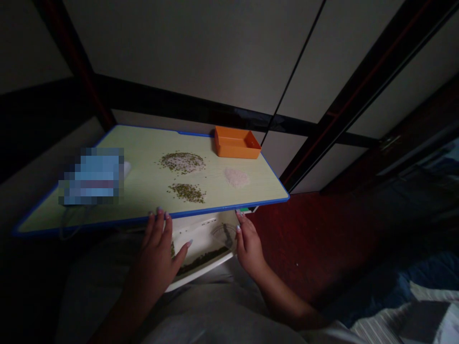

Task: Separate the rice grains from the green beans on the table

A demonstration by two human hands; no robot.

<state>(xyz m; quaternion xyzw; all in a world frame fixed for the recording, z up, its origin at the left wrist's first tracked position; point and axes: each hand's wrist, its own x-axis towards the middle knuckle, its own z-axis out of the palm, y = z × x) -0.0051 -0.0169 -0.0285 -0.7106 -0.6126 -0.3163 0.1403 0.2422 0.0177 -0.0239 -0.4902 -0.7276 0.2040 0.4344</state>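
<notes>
My left hand (156, 243) has its fingers apart, with the fingertips on the blue front edge of the pale table (143, 143). Its thumb reaches over a white tray-like container (190, 224) below the tabletop, which holds dark green bits. At that container's right side, my right hand (250, 246) is closed on the rim. Beside the right fingers, a clear curved object shows faintly inside the container. On the table lie a mixed pile (182, 162) of green beans and whitish grains, a smaller pile of green beans (188, 193), and a small heap of whitish grains (236, 177).
An orange open box (236, 149) stands at the table's back right corner. A blurred light-blue object (95, 174) with a thin cord lies at the left. Behind the table are cabinet panels (201, 52). Dark red floor (297, 239) and striped cloth (383, 320) are to the right.
</notes>
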